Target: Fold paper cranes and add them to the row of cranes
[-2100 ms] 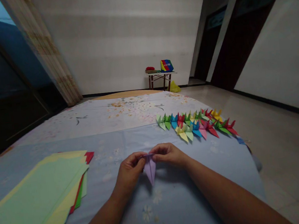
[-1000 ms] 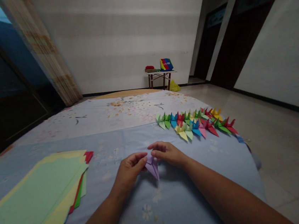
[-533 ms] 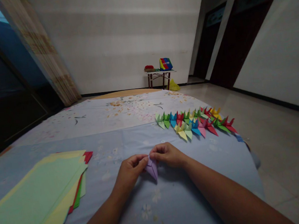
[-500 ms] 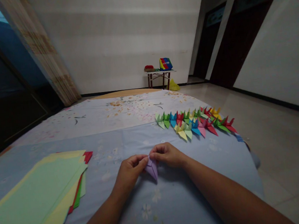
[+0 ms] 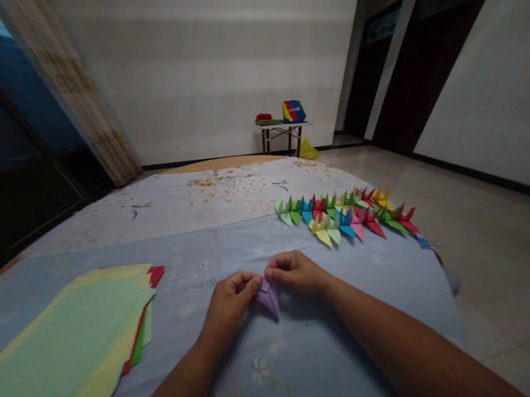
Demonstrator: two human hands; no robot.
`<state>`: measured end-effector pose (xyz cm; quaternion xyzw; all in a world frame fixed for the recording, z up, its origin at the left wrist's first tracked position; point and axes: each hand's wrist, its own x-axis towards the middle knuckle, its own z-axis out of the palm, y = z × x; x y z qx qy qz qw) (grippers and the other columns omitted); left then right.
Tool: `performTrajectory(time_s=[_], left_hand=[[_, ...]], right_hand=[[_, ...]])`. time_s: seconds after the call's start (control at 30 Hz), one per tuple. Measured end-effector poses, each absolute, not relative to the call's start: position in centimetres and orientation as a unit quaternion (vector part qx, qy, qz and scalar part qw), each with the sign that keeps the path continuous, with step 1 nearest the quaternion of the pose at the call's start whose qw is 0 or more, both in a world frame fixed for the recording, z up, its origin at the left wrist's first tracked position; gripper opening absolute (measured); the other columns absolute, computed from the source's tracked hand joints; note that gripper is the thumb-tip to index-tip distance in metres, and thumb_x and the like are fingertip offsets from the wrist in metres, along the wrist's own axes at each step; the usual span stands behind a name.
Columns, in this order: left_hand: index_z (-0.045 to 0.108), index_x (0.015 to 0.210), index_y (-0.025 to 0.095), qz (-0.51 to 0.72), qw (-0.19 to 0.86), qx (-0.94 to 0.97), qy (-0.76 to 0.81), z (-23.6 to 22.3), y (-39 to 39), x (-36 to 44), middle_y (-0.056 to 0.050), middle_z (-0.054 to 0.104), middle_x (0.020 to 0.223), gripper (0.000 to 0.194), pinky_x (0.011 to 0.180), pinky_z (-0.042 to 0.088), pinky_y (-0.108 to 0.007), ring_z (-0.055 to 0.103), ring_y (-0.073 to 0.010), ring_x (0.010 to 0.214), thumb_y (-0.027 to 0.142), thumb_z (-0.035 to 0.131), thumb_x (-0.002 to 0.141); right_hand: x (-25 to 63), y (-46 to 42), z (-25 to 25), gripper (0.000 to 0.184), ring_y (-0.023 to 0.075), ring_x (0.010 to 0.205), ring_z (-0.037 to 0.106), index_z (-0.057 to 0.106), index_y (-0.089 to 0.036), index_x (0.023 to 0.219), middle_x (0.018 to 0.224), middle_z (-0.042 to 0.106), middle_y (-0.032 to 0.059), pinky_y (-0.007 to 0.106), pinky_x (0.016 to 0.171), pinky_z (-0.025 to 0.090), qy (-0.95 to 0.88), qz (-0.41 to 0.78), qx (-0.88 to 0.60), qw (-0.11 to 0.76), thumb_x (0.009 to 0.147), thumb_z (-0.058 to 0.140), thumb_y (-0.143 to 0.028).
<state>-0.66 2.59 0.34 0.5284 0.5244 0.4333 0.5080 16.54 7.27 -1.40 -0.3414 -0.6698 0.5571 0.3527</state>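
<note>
Between my two hands is a small folded piece of purple origami paper [image 5: 270, 299], its pointed end towards me. My left hand [image 5: 235, 296] pinches its upper left side between thumb and fingers. At its top right, my right hand [image 5: 296, 273] pinches the paper's edge, with the fingertips of both hands close together. The fingers cover the upper part of the folds. Beyond my right hand stand several folded paper cranes [image 5: 327, 228] in two rows, in green, blue, red, yellow and pink.
A stack of coloured paper sheets [image 5: 72, 345], mostly pale green and yellow, lies at the left. A pale blue flowered cloth [image 5: 194, 250] covers the round table. Against the far wall is a small table [image 5: 283, 126] bearing a colourful box [image 5: 294, 111].
Both hands keep their pinch on the purple paper with almost no movement. The whole view has shifted very slightly.
</note>
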Motion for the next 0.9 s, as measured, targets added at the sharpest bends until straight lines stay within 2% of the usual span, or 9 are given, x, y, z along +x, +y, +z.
performTrajectory(time_s=[0.33,0.57,0.8,0.9], left_hand=[[0.067,0.066,0.014,0.438,0.487,0.557,0.511,0.30,2.59,-0.78,-0.001,0.061,0.057,0.024,0.055,0.041,-0.024,0.054,-0.0131,0.053,0.038,0.064,0.069],[0.064,0.062,0.015,0.435,0.457,0.571,0.526,0.27,2.46,-0.70,0.001,0.059,0.054,0.021,0.053,0.039,-0.023,0.053,-0.0127,0.052,0.035,0.064,0.067],[0.067,0.071,0.014,0.418,0.474,0.560,0.536,0.71,2.70,-1.14,-0.002,0.064,0.062,0.026,0.055,0.042,-0.024,0.055,-0.0133,0.055,0.039,0.063,0.068],[0.067,0.070,0.013,0.419,0.475,0.556,0.538,0.97,2.83,-1.32,-0.003,0.065,0.061,0.029,0.053,0.043,-0.024,0.055,-0.0138,0.054,0.041,0.065,0.065]], right_hand=[[16.25,6.78,-0.74,0.026,0.0070,0.052,0.042,0.065,-0.011,0.072,0.058,0.053,-0.0018,0.020,0.051,0.033,-0.695,0.527,-0.349,0.344,0.074,0.059,-0.036],[15.95,6.59,-0.81,0.018,0.0064,0.051,0.040,0.065,-0.012,0.070,0.056,0.052,-0.0026,0.018,0.048,0.030,-0.744,0.439,-0.376,0.336,0.074,0.058,-0.028],[16.53,6.85,-0.51,0.023,0.0064,0.051,0.039,0.066,-0.011,0.073,0.055,0.052,-0.0028,0.019,0.049,0.030,-0.733,0.453,-0.383,0.332,0.075,0.058,-0.032],[16.77,7.04,-0.44,0.023,0.0068,0.052,0.041,0.066,-0.010,0.073,0.056,0.052,-0.0023,0.019,0.050,0.032,-0.730,0.456,-0.379,0.341,0.075,0.057,-0.032]])
